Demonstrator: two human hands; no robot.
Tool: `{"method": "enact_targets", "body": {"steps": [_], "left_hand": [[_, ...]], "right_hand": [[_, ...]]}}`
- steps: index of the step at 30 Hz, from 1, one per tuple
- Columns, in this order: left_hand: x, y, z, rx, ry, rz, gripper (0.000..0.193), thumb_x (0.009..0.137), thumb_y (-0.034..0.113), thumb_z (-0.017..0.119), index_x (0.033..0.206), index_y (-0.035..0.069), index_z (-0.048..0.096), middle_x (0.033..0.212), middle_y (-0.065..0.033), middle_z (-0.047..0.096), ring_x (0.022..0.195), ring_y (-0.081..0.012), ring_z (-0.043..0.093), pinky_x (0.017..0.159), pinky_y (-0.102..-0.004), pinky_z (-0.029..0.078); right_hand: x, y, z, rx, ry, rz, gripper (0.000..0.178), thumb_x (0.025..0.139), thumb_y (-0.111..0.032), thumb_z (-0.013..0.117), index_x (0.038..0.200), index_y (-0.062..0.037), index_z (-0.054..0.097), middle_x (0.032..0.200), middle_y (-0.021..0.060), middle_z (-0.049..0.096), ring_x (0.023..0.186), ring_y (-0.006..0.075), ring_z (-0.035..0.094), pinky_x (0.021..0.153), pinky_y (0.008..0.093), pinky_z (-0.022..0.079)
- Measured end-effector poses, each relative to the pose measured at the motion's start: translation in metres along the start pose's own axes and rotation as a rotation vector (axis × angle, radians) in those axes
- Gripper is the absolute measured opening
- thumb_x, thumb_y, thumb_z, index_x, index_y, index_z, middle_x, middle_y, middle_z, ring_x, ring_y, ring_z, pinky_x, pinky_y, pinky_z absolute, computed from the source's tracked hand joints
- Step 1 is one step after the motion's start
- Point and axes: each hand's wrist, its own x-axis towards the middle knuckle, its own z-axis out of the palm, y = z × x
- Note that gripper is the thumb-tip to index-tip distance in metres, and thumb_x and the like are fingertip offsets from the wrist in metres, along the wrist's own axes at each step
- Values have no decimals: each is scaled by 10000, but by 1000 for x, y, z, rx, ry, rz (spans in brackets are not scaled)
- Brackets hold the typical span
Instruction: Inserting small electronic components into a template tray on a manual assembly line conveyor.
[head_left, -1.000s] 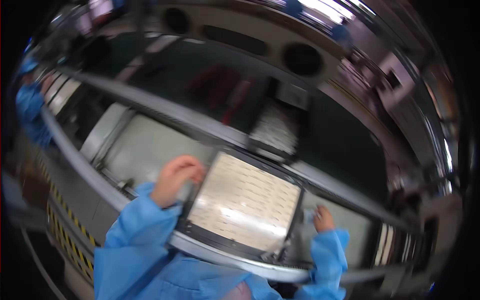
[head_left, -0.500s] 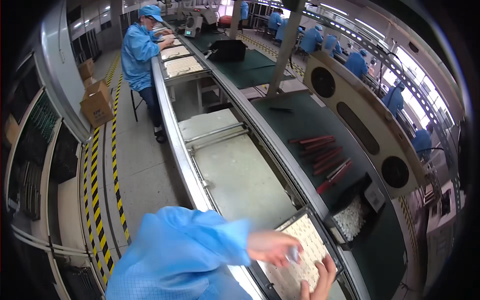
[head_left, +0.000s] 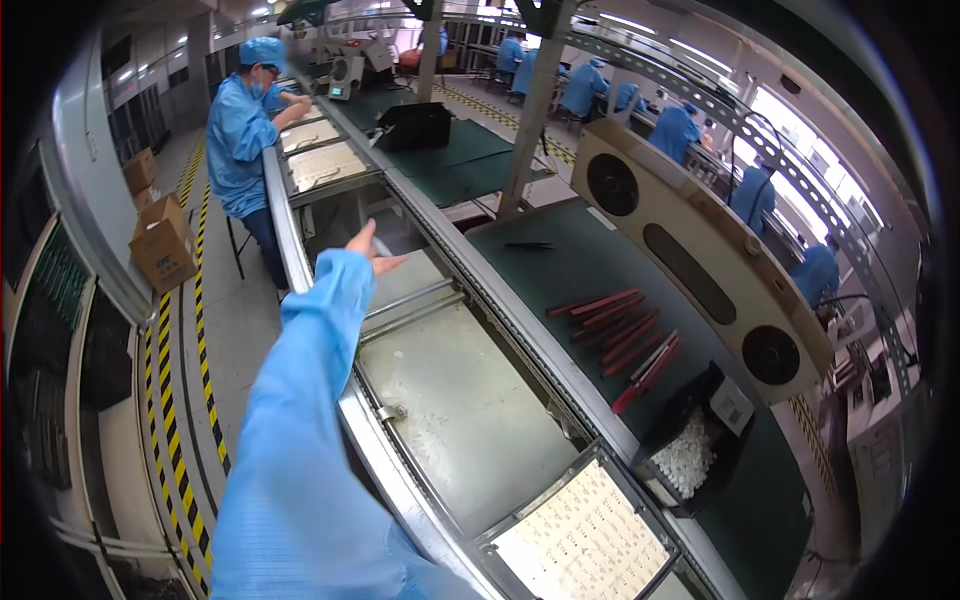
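Note:
My left arm, in a blue sleeve, is stretched forward along the conveyor line. Over its near rail, my left hand (head_left: 373, 252) is held out with finger and thumb apart, and I make out nothing gripped in it. Below the hand lies the conveyor's metal crossbar (head_left: 410, 297). My right hand is out of view. Close to me at the lower right, a pale panel (head_left: 585, 535) with rows of small dark marks sits in a dark frame on the conveyor, with neither hand touching it.
Beside the conveyor, a black bin (head_left: 690, 450) holds small white parts. Several red strips (head_left: 620, 325) lie on the green bench, with a long beige panel with round black openings (head_left: 680, 255) behind. A person in blue (head_left: 240, 140) works farther up the line. Cardboard boxes (head_left: 163, 240) stand left.
My left hand has left the pale panel and reached far forward and left. A small shiny thing in its fingers no longer shows. My right hand has gone from view.

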Motion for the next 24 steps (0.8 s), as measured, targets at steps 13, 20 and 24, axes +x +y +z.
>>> {"method": "enact_targets", "body": {"steps": [13, 20, 24], "left_hand": [[-98, -28, -42, 616, -781, 176, 277, 931, 247, 495, 1118, 53, 556, 1024, -82, 617, 819, -145, 601, 737, -267, 488], [-253, -142, 17, 939, -1294, 201, 206, 897, 69, 529, 1089, 1, 560, 993, -63, 615, 861, -119, 581, 786, -254, 462], [-288, -169, 39, 1076, -1378, 267, 211, 869, 55, 562, 1072, -3, 573, 986, -54, 615, 849, -121, 576, 788, -254, 456]], "right_hand": [[10, -10, 29, 30, -159, -140, 194, 879, -21, 545, 1070, 17, 540, 1036, 123, 596, 922, 193, 604, 764, 289, 503], [60, -22, 110, -837, -281, 58, 491, 867, -399, 574, 1051, 56, 568, 929, 265, 638, 859, 393, 626, 753, 422, 495], [57, -15, 112, -724, -242, 31, 484, 866, -394, 574, 1020, 65, 566, 903, 261, 643, 839, 400, 625, 734, 430, 495]]}}
